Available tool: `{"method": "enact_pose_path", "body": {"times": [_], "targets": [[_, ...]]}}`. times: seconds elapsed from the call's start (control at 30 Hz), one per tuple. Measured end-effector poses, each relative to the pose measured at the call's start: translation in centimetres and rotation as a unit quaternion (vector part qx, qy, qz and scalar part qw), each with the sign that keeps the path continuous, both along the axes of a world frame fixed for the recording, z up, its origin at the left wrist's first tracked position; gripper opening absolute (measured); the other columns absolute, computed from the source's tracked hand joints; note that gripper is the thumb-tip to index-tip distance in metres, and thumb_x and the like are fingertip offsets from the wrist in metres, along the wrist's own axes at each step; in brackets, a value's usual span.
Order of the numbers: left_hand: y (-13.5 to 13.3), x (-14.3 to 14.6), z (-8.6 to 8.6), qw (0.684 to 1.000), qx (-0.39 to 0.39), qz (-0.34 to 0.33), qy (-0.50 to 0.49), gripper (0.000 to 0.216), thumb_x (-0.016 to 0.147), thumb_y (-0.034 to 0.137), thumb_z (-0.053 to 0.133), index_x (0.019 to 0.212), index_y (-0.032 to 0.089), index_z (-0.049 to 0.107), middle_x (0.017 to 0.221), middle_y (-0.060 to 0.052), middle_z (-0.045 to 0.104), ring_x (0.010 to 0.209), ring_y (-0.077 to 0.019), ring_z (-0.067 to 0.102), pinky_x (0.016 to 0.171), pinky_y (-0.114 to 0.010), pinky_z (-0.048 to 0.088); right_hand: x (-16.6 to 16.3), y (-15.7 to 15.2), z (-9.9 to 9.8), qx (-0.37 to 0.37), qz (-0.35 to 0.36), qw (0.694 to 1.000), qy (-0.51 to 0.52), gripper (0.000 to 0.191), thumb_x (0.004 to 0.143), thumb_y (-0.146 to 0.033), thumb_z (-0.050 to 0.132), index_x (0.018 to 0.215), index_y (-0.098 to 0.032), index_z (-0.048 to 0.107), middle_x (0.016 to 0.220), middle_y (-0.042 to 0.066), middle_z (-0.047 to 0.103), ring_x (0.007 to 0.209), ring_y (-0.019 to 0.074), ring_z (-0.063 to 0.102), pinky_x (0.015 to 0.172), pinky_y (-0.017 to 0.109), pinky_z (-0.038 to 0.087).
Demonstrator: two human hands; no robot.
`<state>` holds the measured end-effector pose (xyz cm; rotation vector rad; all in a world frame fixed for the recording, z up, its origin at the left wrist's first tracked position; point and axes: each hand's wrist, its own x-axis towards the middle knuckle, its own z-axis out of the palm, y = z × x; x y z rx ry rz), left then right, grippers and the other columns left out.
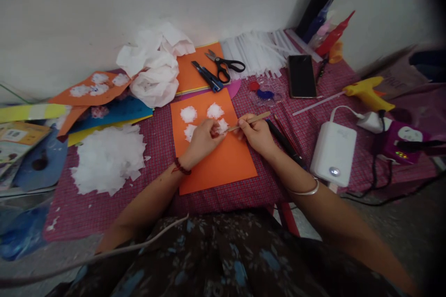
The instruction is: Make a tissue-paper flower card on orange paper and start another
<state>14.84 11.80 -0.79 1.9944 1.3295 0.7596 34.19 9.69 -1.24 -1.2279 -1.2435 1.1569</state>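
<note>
On the orange sheet (216, 167) lie several round tufts of white tissue paper, one of them this upper-left tuft (188, 114). My left hand (204, 139) lies over the sheet, its fingers bent together at the edge of the right-hand lower tuft (222, 125). What is between those fingertips, if anything, is hidden. A thin wooden stick (262, 117) is pinched in my right hand (257, 133), with its tip at that same tuft. Another tuft (190, 132) is partly covered by my left hand.
A heap of white tissue pieces (109, 160) lies left, with crumpled tissue (153, 67) behind. Scissors (225, 65) and a blue cutter (208, 76) lie at the back. Paint palette (265, 93), phone (302, 76), glue gun (369, 93) and white power bank (333, 153) stand right.
</note>
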Motion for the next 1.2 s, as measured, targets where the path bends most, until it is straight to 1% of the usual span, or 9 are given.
{"method": "enact_pose_path", "body": {"times": [0.1,0.37,0.57,0.7,0.8,0.87,0.93,1.1,1.2], "targets": [[-0.5,-0.3,0.0,1.000,0.006,0.012,0.012,0.031,0.072,0.011,0.073,0.095,0.019,0.053,0.088,0.001,0.058,0.072,-0.0111,0.055,0.064,-0.024,0.046,-0.1,-0.1,-0.2,0.008,-0.004,1.000,0.006,0.039,0.086,-0.059,0.060,0.079,-0.020,0.057,0.067,0.001,0.069,0.049,0.0106,0.059,0.048,0.024,0.047],[-0.5,-0.4,0.0,1.000,0.001,-0.002,0.021,0.031,0.073,0.010,0.070,0.095,0.020,0.051,0.090,0.000,0.055,0.073,-0.0118,0.054,0.063,-0.026,0.046,-0.2,-0.4,-0.3,0.024,-0.007,1.000,0.011,0.037,0.087,-0.057,0.061,0.079,-0.021,0.059,0.070,0.002,0.071,0.051,0.0115,0.060,0.048,0.023,0.047],[-0.5,-0.2,-0.1,0.999,-0.010,0.000,-0.031,0.030,0.071,0.008,0.070,0.093,0.020,0.054,0.089,0.000,0.056,0.073,-0.0116,0.054,0.063,-0.025,0.046,0.2,0.0,0.2,-0.026,-0.127,0.985,0.110,0.037,0.085,-0.057,0.060,0.074,-0.023,0.053,0.052,-0.004,0.059,0.037,0.0084,0.049,0.036,0.019,0.037],[0.3,-1.1,1.1,0.995,-0.026,-0.014,-0.091,0.017,0.081,0.012,0.060,0.096,0.020,0.057,0.087,-0.001,0.059,0.068,-0.0104,0.055,0.058,-0.022,0.045,0.3,0.2,0.5,-0.030,-0.127,0.983,0.128,0.041,0.080,-0.060,0.065,0.072,-0.022,0.051,0.049,-0.005,0.057,0.035,0.0074,0.048,0.035,0.018,0.036],[0.7,-2.9,3.3,0.978,-0.028,0.012,-0.205,0.017,0.088,0.014,0.051,0.101,0.021,0.060,0.077,0.002,0.057,0.057,-0.0082,0.049,0.050,-0.019,0.039,0.2,0.1,0.6,-0.030,-0.105,0.987,0.115,0.041,0.080,-0.060,0.065,0.072,-0.022,0.053,0.050,-0.005,0.058,0.036,0.0072,0.048,0.036,0.018,0.037],[0.4,-4.3,4.9,0.961,-0.024,0.054,-0.271,0.013,0.090,0.017,0.053,0.099,0.022,0.061,0.068,0.004,0.050,0.051,-0.0074,0.042,0.046,-0.019,0.033,0.2,0.1,0.6,-0.027,-0.092,0.990,0.102,0.040,0.081,-0.059,0.064,0.072,-0.021,0.054,0.050,-0.005,0.058,0.037,0.0070,0.047,0.037,0.018,0.037],[-0.6,-5.8,6.0,0.951,-0.031,0.083,-0.295,0.007,0.090,0.021,0.058,0.094,0.022,0.063,0.062,0.005,0.043,0.048,-0.0074,0.036,0.042,-0.019,0.028,0.2,0.1,0.5,-0.026,-0.084,0.992,0.092,0.039,0.082,-0.058,0.063,0.073,-0.021,0.055,0.051,-0.005,0.058,0.037,0.0069,0.047,0.037,0.018,0.037],[-4.4,-10.9,6.6,0.952,-0.031,0.168,-0.254,0.013,0.091,0.034,0.066,0.097,0.023,0.068,0.056,0.006,0.040,0.046,-0.0082,0.035,0.040,-0.020,0.027,0.4,0.0,0.8,-0.031,-0.096,0.991,0.086,0.035,0.081,-0.054,0.065,0.074,-0.021,0.056,0.051,-0.005,0.057,0.039,0.0083,0.049,0.038,0.020,0.038],[-6.7,-15.2,6.9,0.929,0.018,0.258,-0.264,0.016,0.089,0.038,0.069,0.091,0.023,0.069,0.051,0.007,0.039,0.043,-0.0080,0.034,0.040,-0.021,0.028,0.5,-0.3,1.0,-0.046,-0.129,0.987,0.088,0.031,0.076,-0.049,0.071,0.070,-0.021,0.058,0.050,-0.004,0.054,0.040,0.0093,0.047,0.039,0.022,0.037]]}}
